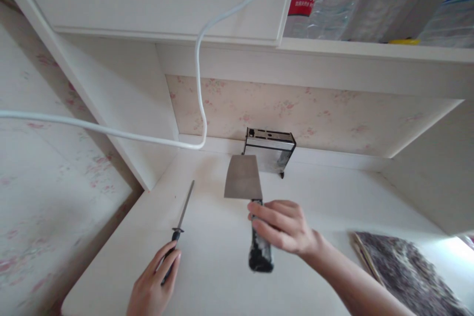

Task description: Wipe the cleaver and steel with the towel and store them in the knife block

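Observation:
My right hand point(285, 224) grips the black handle of a cleaver point(243, 177), its fingers closed near the blade end. The broad grey blade points away from me, toward the back of the white counter point(215, 256). Lower left, my left hand point(157, 276) is closed on the black handle of a sharpening steel point(186, 202). Its thin rod slants up and away, with a small guard above my fingers. Blade and rod are apart. Behind the cleaver stands a knife block point(270, 140) with a slotted top, partly hidden by the blade.
A white cable point(198, 59) hangs from above and bends off left. Overhead, a white cabinet point(166, 15) spans the view, with plastic water bottles point(333, 5) on an open shelf. A dark, fuzzy mat point(407, 266) lies at right. Floral wallpaper point(229, 103) covers the wall behind.

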Demonstrator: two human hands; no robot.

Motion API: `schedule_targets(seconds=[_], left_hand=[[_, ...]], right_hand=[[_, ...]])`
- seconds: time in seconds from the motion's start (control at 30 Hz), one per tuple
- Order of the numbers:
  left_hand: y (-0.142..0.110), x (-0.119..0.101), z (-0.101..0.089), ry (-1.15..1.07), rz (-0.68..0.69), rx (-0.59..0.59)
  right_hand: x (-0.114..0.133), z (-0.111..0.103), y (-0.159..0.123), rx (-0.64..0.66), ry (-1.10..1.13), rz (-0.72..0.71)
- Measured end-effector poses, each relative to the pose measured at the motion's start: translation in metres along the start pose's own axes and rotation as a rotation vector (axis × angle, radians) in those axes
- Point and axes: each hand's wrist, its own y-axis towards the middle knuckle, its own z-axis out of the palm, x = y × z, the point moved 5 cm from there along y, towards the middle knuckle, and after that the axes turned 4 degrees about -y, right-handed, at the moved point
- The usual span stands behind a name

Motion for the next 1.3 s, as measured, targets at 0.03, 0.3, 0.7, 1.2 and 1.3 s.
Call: schedule_targets(seconds=[0.03, 0.3, 0.7, 1.2, 1.3], left_hand=[[0.0, 0.003, -0.004, 0.032, 0.014, -0.008], [-0.022, 0.024, -0.021, 0.261, 0.14, 0.102], [-0.057, 0.041, -0.014, 0.346, 0.087, 0.158], [-0.06, 0.05, -0.012, 0.138, -0.282, 0.085], [-0.057, 0.046, -0.014, 0.139, -0.268, 0.091]], right_hand=[[0.012, 0.014, -0.004, 0.002, 0.01, -0.011], [0.087, 0.097, -0.022, 0.141, 0.158, -0.048], [0.125, 0.141, -0.025, 0.166, 0.245, -0.047], [0.133, 0.171, -0.036, 0.294, 0.236, -0.03], [0.134, 0.177, -0.035, 0.354, 0.226, -0.034]])
